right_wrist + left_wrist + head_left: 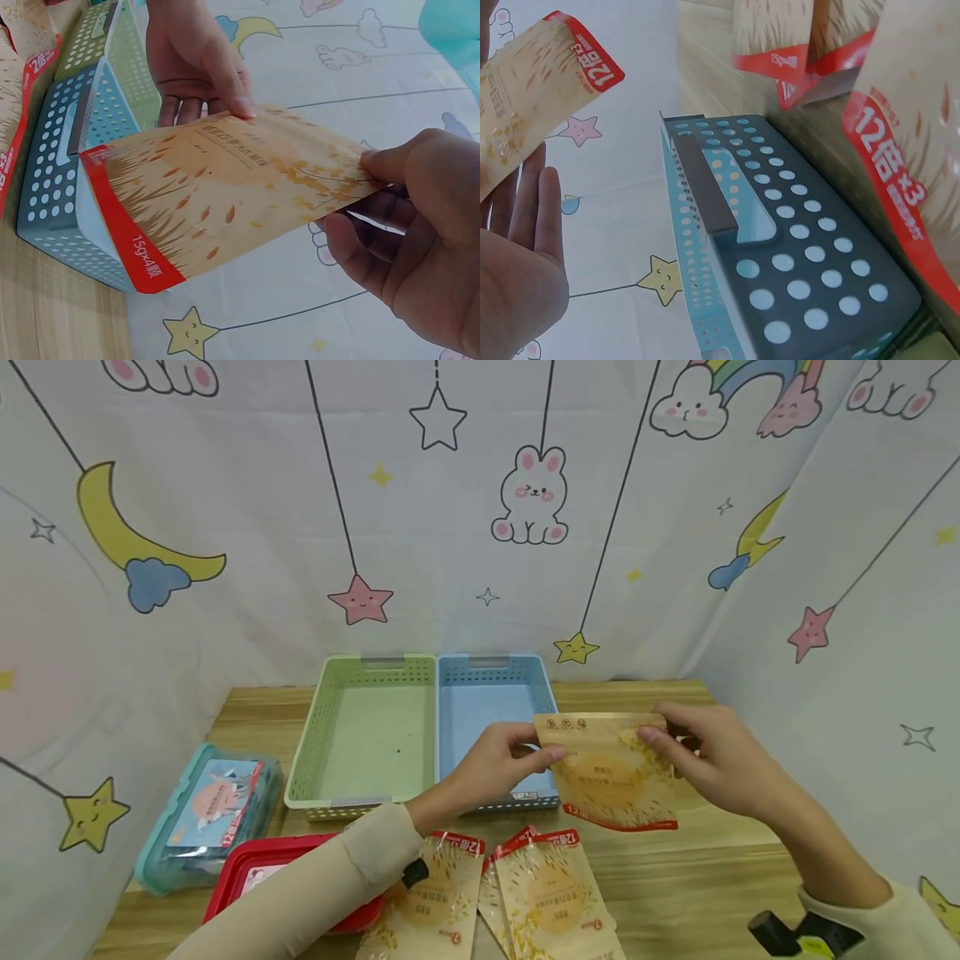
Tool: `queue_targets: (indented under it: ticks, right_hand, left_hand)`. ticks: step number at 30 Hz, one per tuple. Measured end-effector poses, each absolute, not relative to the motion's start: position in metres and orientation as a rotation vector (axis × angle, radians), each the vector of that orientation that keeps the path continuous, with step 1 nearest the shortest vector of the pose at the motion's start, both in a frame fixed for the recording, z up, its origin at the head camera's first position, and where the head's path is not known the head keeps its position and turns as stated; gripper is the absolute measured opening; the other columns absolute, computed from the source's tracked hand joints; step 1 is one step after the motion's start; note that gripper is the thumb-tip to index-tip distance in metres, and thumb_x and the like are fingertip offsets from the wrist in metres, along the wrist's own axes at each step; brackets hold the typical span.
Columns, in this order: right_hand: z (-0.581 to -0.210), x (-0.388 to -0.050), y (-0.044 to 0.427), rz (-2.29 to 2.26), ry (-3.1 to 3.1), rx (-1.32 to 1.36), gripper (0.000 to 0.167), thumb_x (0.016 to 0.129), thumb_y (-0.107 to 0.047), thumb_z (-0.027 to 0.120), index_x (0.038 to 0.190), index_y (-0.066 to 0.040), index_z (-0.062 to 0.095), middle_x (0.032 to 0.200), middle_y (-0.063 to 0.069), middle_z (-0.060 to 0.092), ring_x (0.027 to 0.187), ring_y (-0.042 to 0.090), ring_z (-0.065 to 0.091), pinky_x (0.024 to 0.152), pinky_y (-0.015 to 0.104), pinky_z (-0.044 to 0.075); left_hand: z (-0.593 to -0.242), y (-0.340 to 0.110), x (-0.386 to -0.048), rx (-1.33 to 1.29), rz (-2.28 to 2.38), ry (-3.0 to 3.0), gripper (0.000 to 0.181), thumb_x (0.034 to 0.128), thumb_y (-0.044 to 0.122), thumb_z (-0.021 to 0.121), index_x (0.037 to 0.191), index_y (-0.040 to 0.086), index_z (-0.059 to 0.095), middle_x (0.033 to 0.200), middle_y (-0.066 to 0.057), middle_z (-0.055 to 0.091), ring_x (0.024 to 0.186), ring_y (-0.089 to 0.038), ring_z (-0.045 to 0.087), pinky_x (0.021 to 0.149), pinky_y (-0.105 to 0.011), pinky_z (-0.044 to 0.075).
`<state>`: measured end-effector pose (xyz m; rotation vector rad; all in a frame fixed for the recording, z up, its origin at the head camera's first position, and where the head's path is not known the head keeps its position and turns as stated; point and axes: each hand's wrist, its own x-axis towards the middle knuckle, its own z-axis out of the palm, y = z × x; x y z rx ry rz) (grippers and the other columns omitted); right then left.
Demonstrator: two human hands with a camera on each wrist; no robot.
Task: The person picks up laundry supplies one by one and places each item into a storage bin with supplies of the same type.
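Note:
A tan pouch with a red band [611, 772] is held up between both hands, right of the blue basket [491, 693]. My left hand [498, 764] pinches its left edge, thumb on the front. The right hand [708, 760] grips the upper right corner between thumb and fingers. In the right wrist view the pouch [225, 176] lies tilted between the left hand [199, 67] and the right hand [427, 225]. The left wrist view shows the left hand [525, 262] behind the pouch [540, 90].
Several similar pouches [555, 893] lie at the table's front. A green basket [386, 727] stands against the blue one. A teal-lidded box [213, 810] and a red container [247, 860], partly behind the left sleeve, are at the left. A printed curtain [450, 527] hangs behind.

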<state>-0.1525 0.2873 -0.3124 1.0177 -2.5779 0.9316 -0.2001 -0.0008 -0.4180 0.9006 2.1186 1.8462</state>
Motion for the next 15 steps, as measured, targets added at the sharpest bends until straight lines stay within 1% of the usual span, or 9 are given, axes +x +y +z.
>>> queue_targets:
  ticks: [4,6,11,15]
  right_hand:
    - [-0.316,-0.1539,0.286,0.979,-2.561,0.957,0.03,0.102,0.002,0.066,0.084,-0.019,0.055,0.068,-0.011,0.045,0.053,0.005,0.053,0.05,0.021,0.05]
    - [-0.318,-0.1552,0.2855,0.975,-2.556,0.938,0.029,0.103,0.001,0.067,0.084,-0.018,0.056,0.068,-0.011,0.046,0.054,0.005,0.055,0.051,0.022,0.05]
    - [-0.3206,-0.1581,0.2854,1.004,-2.54,0.929,0.028,0.103,0.002,0.066,0.084,-0.018,0.059,0.068,-0.009,0.05,0.053,0.007,0.054,0.051,0.023,0.05]
    - [-0.3205,-0.1597,0.2852,1.069,-2.541,0.941,0.024,0.104,0.003,0.064,0.089,-0.017,0.063,0.071,-0.005,0.055,0.057,0.01,0.058,0.054,0.024,0.053]
  left_hand:
    - [-0.417,0.0011,-0.202,0.874,1.914,2.076,0.029,0.1061,0.028,0.069,0.129,0.013,0.075,0.116,-0.001,0.078,0.096,-0.015,0.077,0.088,-0.035,0.062]
    - [-0.4159,0.0014,-0.2022,0.864,1.949,2.059,0.029,0.1064,0.027,0.068,0.13,0.011,0.074,0.116,-0.003,0.078,0.097,-0.017,0.078,0.087,-0.036,0.062]
    - [-0.4125,0.0009,-0.2019,0.842,1.997,2.041,0.028,0.1065,0.025,0.068,0.128,0.009,0.075,0.111,-0.005,0.078,0.094,-0.019,0.078,0.084,-0.041,0.064]
    - [-0.4102,-0.0006,-0.2029,0.832,2.031,2.044,0.025,0.1059,0.024,0.069,0.124,0.009,0.076,0.109,-0.006,0.078,0.092,-0.021,0.079,0.081,-0.041,0.064]
